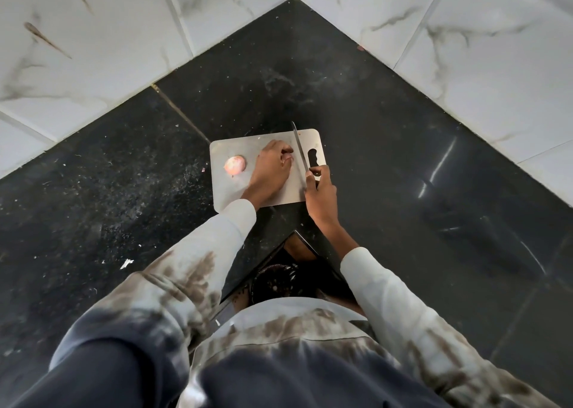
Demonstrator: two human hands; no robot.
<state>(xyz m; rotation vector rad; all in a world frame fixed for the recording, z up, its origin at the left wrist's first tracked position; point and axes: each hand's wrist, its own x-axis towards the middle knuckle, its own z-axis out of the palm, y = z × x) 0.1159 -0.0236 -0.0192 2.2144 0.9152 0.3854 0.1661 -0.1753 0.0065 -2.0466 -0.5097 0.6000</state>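
A steel cutting board (226, 190) lies on the black counter in a tiled corner. On its left part sits a peeled pinkish onion half (235, 164), cut side down. My left hand (271, 167) rests on the board to the right of the onion, its fingers curled over something small and reddish that is mostly hidden. My right hand (321, 195) grips the black handle of a knife (299, 147). The blade points away from me, just to the right of my left fingertips.
The black stone counter (124, 175) is speckled with small white and pink scraps. White marble-pattern tiled walls (93, 51) meet in a corner behind the board. The counter's front corner (296, 232) juts toward me below the board, and a dark round object (274, 283) sits lower down.
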